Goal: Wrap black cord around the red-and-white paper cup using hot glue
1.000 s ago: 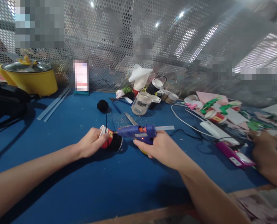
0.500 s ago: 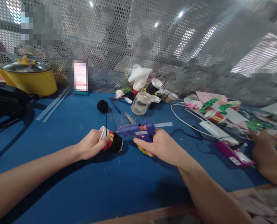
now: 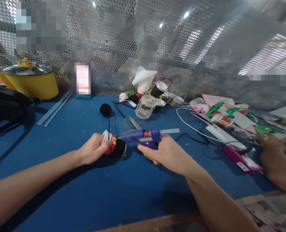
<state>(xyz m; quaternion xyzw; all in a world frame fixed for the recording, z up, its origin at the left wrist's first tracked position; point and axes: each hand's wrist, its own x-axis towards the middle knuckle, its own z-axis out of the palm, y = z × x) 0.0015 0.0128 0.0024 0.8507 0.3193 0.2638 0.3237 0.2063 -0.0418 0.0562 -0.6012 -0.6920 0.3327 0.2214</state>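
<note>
Blue felt covers the table [image 3: 60, 135], and at its middle the left hand [image 3: 94, 151] is closed around a small paper cup [image 3: 114, 146] lying on its side, its body wrapped in red and black with a white rim toward the palm. The right hand [image 3: 167, 151] is wrapped around the grip of a blue hot glue gun [image 3: 141, 138], clear glue stick poking out behind, nozzle tip touching the cup's upper side near a small yellow patch. A black thread runs from the cup up to a black yarn ball [image 3: 105, 110] lying beyond it.

Over the last second little has shifted: the gun dipped slightly and came back level, and the nozzle has stayed against the same spot, which suggests glue is being laid there rather than the gun travelling.

Beyond the cup, a clear glass jar [image 3: 145, 107] sits near scissors [image 3: 133, 122]. Far right of the cup, another person's hand [image 3: 269, 145] rests among green paper scraps, next to a magenta device [image 3: 241, 161].
</note>
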